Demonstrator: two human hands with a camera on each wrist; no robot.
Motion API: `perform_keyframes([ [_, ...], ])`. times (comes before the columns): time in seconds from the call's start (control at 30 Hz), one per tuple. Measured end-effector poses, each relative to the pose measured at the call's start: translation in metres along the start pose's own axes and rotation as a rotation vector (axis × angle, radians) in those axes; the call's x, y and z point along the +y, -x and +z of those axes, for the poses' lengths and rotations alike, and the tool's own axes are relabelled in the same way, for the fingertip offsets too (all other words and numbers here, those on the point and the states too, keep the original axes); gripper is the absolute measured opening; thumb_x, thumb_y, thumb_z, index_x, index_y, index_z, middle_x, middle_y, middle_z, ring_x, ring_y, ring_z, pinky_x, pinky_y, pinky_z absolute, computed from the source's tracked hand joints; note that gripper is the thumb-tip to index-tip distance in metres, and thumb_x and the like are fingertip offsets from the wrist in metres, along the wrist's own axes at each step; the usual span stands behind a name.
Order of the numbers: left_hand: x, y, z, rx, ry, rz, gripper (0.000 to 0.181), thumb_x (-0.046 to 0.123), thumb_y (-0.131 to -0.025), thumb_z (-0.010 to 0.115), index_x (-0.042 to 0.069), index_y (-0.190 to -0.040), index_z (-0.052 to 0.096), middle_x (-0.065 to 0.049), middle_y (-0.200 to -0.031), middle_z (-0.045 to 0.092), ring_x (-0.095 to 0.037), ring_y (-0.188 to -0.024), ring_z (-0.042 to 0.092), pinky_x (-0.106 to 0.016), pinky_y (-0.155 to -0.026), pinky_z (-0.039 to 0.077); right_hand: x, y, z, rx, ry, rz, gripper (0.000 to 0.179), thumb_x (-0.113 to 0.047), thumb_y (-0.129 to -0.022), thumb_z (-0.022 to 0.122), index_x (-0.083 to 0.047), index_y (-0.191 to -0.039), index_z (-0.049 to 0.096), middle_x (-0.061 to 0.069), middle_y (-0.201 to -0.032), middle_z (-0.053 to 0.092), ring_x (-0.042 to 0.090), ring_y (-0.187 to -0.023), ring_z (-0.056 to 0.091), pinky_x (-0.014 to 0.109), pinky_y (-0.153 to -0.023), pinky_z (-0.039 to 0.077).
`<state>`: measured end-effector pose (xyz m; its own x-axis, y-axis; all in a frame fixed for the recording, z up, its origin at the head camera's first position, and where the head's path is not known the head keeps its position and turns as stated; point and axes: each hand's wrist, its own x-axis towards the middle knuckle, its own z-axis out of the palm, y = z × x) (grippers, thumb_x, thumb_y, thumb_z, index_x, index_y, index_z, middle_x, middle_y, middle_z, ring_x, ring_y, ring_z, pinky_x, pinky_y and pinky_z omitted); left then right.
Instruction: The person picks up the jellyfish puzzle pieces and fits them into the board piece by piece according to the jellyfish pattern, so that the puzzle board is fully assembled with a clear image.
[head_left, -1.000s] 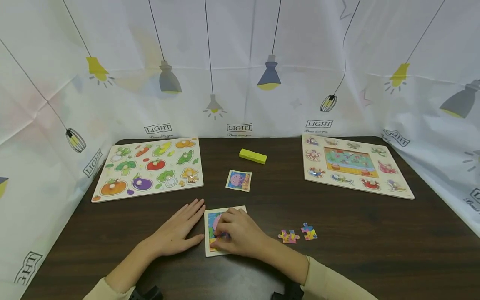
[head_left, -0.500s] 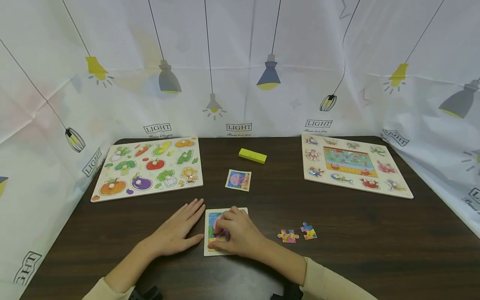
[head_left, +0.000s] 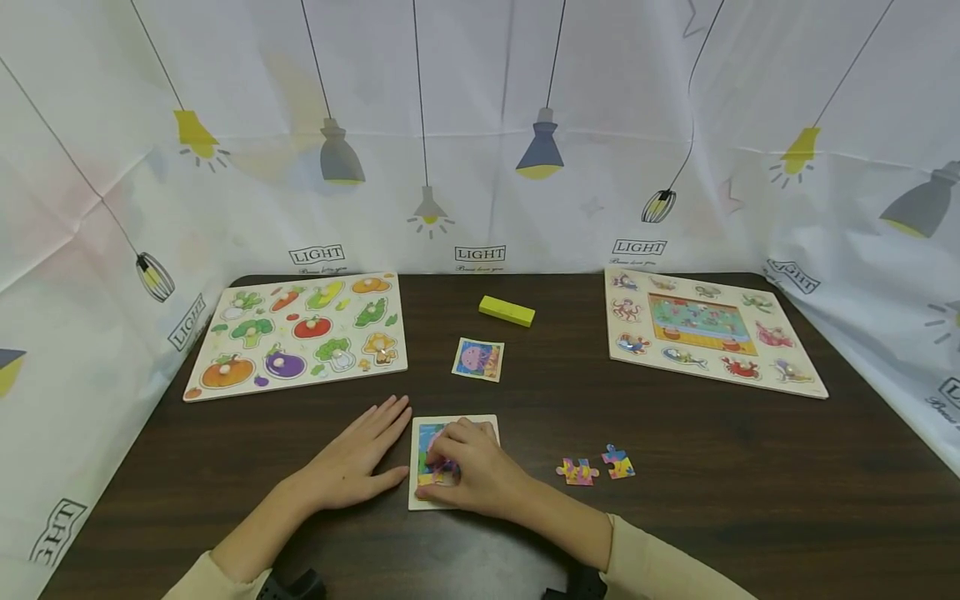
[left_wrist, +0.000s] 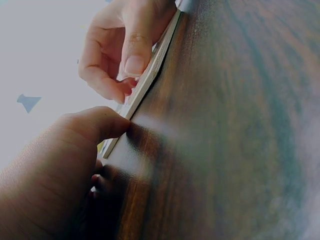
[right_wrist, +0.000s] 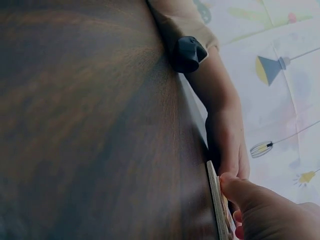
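Note:
In the head view a small framed jigsaw board (head_left: 417, 450) with a colourful picture lies flat on the dark table. My right hand (head_left: 480, 467) bends over it, thumb and fingers pinching a jigsaw piece (head_left: 446, 476) on its lower part; the palm hides much of the picture. In the left wrist view, the right thumb (left_wrist: 135, 57) comes down near the board's edge. My left hand (head_left: 348, 462) rests on the table with straight fingers, its thumb at the board's left edge. Two loose jigsaw pieces, one pink and yellow (head_left: 577, 472), one blue and yellow (head_left: 618, 462), lie to the right.
A small picture card (head_left: 477, 360) and a yellow block (head_left: 507, 311) lie beyond the jigsaw. A vegetable puzzle board (head_left: 300, 333) stands back left, a sea-animal puzzle board (head_left: 712, 329) back right. A white lamp-print cloth (head_left: 480, 150) hangs behind the table (head_left: 712, 517).
The jigsaw board has shifted very slightly under my right hand, which stays over its lower part. My left hand and the loose pieces hold their places.

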<state>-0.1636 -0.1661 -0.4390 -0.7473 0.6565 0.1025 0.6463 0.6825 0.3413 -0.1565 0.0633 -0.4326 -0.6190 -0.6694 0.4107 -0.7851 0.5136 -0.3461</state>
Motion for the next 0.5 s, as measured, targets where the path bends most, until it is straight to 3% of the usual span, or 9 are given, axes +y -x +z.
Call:
perform_keyframes([
  [0.5,-0.0001,-0.0002,0.0002,0.004,-0.003,0.003,0.071,0.044,-0.092,0.048,0.000,-0.143,0.025,-0.012,-0.151,0.014,-0.025,-0.139,0.010,-0.042,-0.110,0.012,-0.0001,-0.0005,0.0009,-0.003,0.005,-0.005,0.030,-0.046,-0.069,0.076,-0.021,-0.075,0.060,-0.011,-0.089,0.054,0.005,-0.085,0.045,0.026,-0.072,0.030],
])
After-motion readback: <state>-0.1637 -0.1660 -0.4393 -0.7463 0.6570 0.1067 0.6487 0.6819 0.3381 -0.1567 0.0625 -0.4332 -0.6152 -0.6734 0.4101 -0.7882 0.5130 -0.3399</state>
